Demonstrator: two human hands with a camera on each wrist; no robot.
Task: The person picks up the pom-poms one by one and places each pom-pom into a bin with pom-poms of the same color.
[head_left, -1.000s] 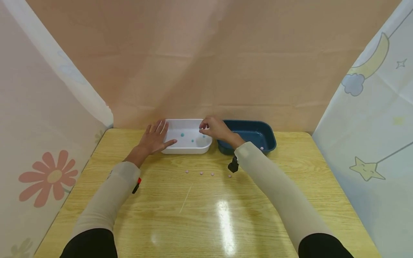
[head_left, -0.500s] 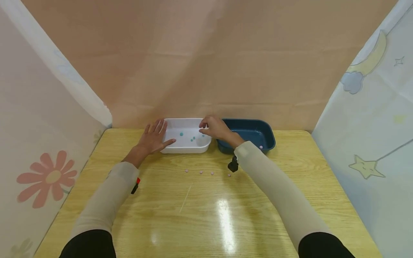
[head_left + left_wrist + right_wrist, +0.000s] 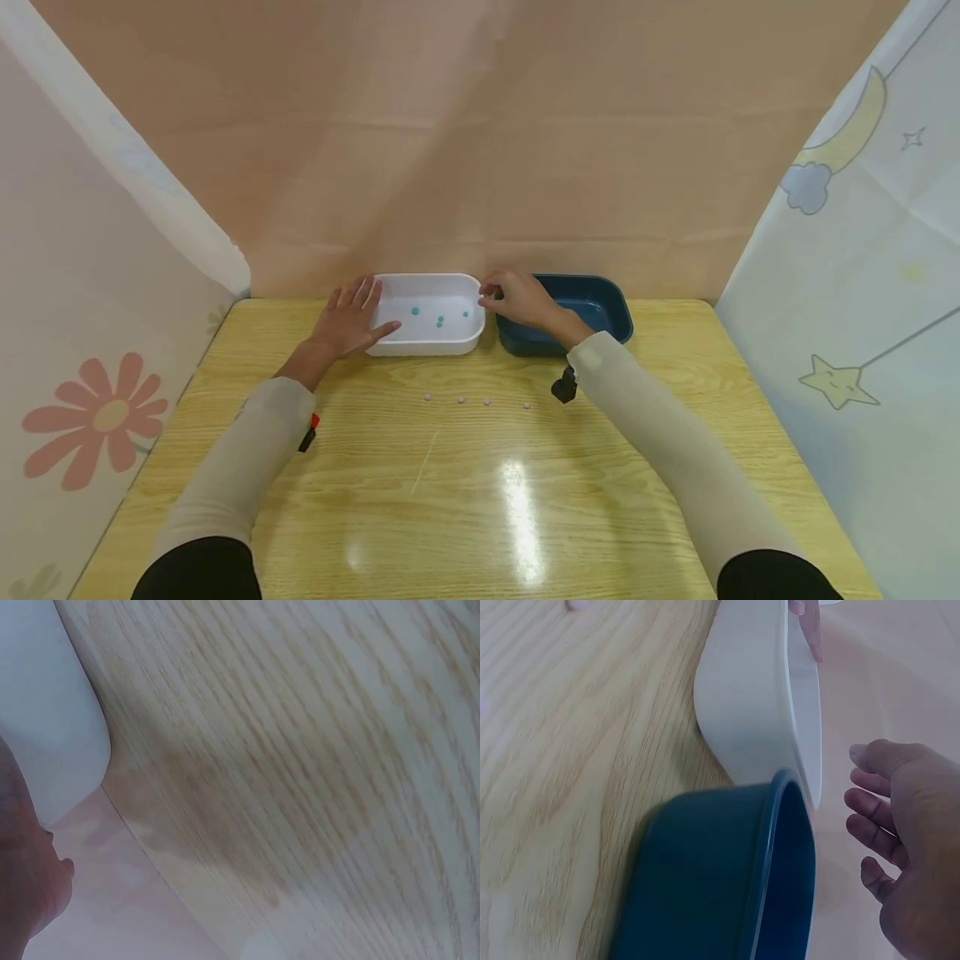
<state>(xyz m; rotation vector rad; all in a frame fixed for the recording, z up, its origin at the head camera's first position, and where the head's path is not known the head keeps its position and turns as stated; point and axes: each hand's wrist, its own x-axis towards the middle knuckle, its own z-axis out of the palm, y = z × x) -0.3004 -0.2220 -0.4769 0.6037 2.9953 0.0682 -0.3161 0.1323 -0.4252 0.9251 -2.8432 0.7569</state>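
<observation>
In the head view my left hand (image 3: 348,323) rests on the left end of the white tray (image 3: 420,348), fingers spread and thumb along its front rim. Several small teal balls (image 3: 415,311) lie in that tray. My right hand (image 3: 522,298) is over the gap between the white tray and the dark blue tray (image 3: 513,340), palm above the blue one's left end. Seen from the right wrist, its fingers (image 3: 874,806) are loosely bent with nothing between them. My right forearm hides part of the blue tray.
Several small pink balls (image 3: 461,399) lie in a loose row on the wooden table (image 3: 465,517), in front of the trays. An orange-brown backdrop (image 3: 420,167) stands behind the table's far edge, with patterned panels (image 3: 862,292) at both sides.
One more teal ball has come to lie in the white tray. My right hand has moved right, from over that tray toward the blue one. The left hand stays on the white tray.
</observation>
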